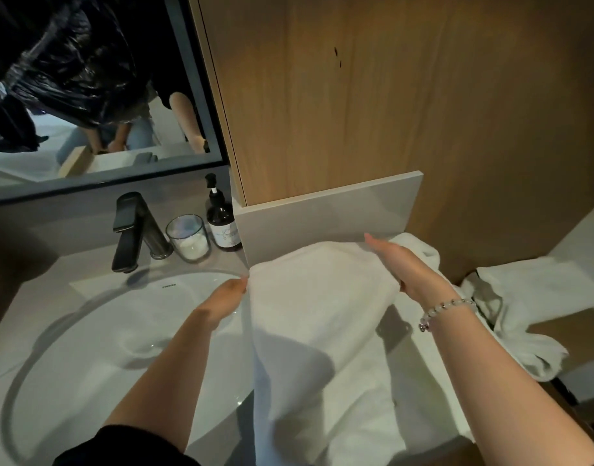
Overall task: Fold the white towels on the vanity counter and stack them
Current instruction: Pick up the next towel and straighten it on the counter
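A large white towel (322,314) hangs in front of me, held up over the right part of the vanity counter (6,348). My left hand (226,297) pinches its upper left corner, just above the sink's right rim. My right hand (406,267), with a bead bracelet on the wrist, grips the towel's upper right edge, fingers lying along the top. The towel's lower part drapes down past the counter's front. A second white towel (524,297) lies crumpled to the right, partly hanging off a lower ledge.
An oval white sink (104,348) fills the counter's left side, with a black faucet (134,227) behind it. A glass tumbler (188,237) and a dark pump bottle (223,220) stand by a white backsplash panel (322,216). A wooden wall (389,95) rises behind; a mirror (87,89) hangs at upper left.
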`<control>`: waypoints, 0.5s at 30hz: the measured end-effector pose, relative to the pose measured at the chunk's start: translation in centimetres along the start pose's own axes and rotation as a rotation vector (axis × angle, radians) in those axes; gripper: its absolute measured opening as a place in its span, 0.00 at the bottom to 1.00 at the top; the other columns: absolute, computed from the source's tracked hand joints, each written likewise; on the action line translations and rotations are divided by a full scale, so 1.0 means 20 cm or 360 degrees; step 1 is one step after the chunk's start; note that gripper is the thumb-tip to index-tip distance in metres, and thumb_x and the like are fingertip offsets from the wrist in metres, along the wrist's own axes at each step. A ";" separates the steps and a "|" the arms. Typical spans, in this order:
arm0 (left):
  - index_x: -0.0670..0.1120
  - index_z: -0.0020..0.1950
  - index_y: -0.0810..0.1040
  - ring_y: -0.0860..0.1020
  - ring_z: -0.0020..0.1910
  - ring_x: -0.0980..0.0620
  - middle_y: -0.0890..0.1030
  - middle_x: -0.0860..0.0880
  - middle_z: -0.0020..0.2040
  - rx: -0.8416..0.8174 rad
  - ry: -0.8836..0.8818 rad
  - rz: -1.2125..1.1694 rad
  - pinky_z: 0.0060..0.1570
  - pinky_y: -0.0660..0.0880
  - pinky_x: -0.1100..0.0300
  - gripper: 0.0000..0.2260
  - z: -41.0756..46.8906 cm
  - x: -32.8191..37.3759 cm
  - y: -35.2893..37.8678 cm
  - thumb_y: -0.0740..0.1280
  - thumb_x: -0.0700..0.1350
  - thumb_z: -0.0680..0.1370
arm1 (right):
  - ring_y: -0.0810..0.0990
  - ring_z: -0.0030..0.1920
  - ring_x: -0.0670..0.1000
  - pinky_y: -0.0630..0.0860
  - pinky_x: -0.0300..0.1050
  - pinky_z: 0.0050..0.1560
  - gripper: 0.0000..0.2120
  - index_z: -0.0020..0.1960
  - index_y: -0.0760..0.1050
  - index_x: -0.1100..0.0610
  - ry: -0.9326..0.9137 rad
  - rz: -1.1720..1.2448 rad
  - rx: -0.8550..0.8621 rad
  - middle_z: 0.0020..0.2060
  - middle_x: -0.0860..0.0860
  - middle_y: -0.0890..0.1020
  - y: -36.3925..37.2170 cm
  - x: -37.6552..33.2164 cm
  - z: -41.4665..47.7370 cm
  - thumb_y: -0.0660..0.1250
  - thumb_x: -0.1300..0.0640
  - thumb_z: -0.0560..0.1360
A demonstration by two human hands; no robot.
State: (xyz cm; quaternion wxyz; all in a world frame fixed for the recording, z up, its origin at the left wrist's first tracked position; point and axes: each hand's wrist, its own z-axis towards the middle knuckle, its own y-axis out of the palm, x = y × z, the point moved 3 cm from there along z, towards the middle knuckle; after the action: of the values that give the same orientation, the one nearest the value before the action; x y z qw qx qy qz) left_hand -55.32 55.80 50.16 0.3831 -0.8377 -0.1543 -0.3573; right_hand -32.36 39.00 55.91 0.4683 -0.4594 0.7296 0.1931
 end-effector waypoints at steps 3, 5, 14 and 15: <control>0.49 0.52 0.73 0.75 0.44 0.53 0.77 0.50 0.46 0.0020 -0.0073 -0.0328 0.54 0.67 0.56 0.12 0.03 -0.03 0.07 0.52 0.51 0.82 | 0.75 0.48 0.47 0.69 0.41 0.52 0.21 0.70 0.66 0.55 -0.0128 -0.0287 0.0072 0.55 0.49 0.76 -0.03 0.04 0.05 0.62 0.57 0.78; 0.48 0.52 0.73 0.75 0.41 0.54 0.77 0.49 0.44 0.0053 -0.0110 -0.0460 0.54 0.70 0.55 0.11 0.04 -0.02 0.08 0.53 0.51 0.82 | 0.73 0.53 0.49 0.67 0.40 0.53 0.23 0.72 0.64 0.53 -0.0241 -0.0481 0.0066 0.60 0.51 0.75 -0.04 0.05 0.08 0.60 0.63 0.78; 0.51 0.59 0.76 0.69 0.37 0.54 0.75 0.52 0.46 -0.0314 0.0103 -0.0483 0.39 0.64 0.62 0.18 0.08 0.02 0.05 0.58 0.37 0.73 | 0.70 0.36 0.51 0.64 0.44 0.35 0.14 0.33 0.64 0.53 -0.0373 -0.0787 0.0500 0.31 0.49 0.72 -0.06 0.17 0.13 0.58 0.61 0.76; 0.52 0.56 0.77 0.72 0.43 0.55 0.77 0.54 0.51 -0.0417 0.0119 -0.0484 0.43 0.65 0.61 0.20 0.07 0.04 0.06 0.59 0.38 0.67 | 0.70 0.36 0.52 0.64 0.44 0.34 0.14 0.33 0.64 0.53 -0.0359 -0.0788 0.0528 0.31 0.49 0.72 -0.06 0.19 0.14 0.58 0.61 0.77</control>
State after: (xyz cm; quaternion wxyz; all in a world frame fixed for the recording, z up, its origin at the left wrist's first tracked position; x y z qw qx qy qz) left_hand -53.50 56.12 49.39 0.2179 -0.8336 -0.2169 -0.4590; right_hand -30.41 38.49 51.45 0.6476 -0.5160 0.5607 0.0014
